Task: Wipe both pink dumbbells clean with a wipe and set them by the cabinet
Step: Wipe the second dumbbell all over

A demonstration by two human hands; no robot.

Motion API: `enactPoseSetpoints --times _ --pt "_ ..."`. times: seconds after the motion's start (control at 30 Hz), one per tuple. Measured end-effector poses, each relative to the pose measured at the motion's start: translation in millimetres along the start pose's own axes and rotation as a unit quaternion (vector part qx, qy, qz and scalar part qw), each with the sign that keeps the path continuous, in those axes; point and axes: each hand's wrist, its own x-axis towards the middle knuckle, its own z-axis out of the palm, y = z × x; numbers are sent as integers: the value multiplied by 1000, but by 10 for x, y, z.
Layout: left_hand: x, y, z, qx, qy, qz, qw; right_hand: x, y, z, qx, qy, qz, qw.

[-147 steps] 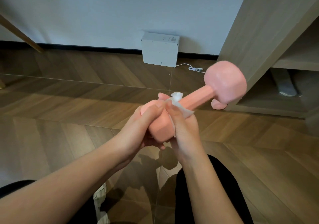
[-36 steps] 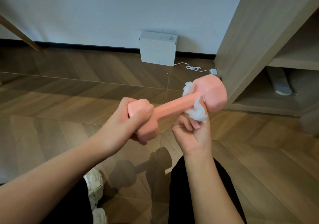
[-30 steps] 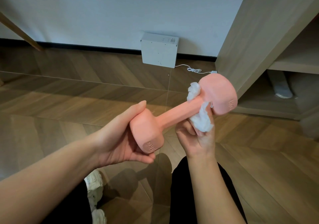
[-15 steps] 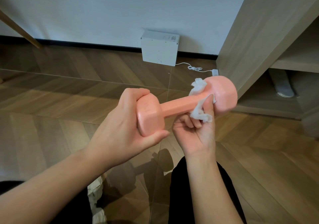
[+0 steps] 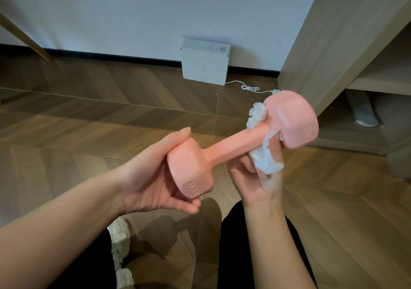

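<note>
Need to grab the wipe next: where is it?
In the right hand, bunched around the dumbbell handle beside its far head.

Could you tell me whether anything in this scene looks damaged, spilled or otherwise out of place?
Nothing serious. The wipe looks shredded and bunched around the dumbbell handle in the right hand, and a white cable trails loose across the floor from the white box.

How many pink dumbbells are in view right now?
1. The pink dumbbell is held in the air: left hand on its near head, right hand wiping by its far head. A second may be out of frame.
</note>
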Motion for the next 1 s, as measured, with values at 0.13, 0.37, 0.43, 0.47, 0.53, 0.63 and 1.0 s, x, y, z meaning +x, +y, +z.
enactPoseSetpoints --times 0.13,0.37,0.43,0.47,0.53,0.63,1.0 --pt "109 -118 48 184 107 186 959 67 -7 9 34 23 -5 999" --pt "59 -182 47 522 262 390 712 106 57 48 34 53 -23 998" --pt "70 -197 41 510 270 406 709 98 73 57 28 43 -13 999" --pt "72 -204 50 483 268 407 728 93 78 64 19 32 -3 999" --pt "96 -214 42 419 245 414 770 89 87 86 -16 15 19 1000" --pt "167 -206 -33 344 228 421 808 73 147 132 -134 12 46 990" --pt "198 -105 -39 204 175 238 933 45 263 64 -446 50 92 889"
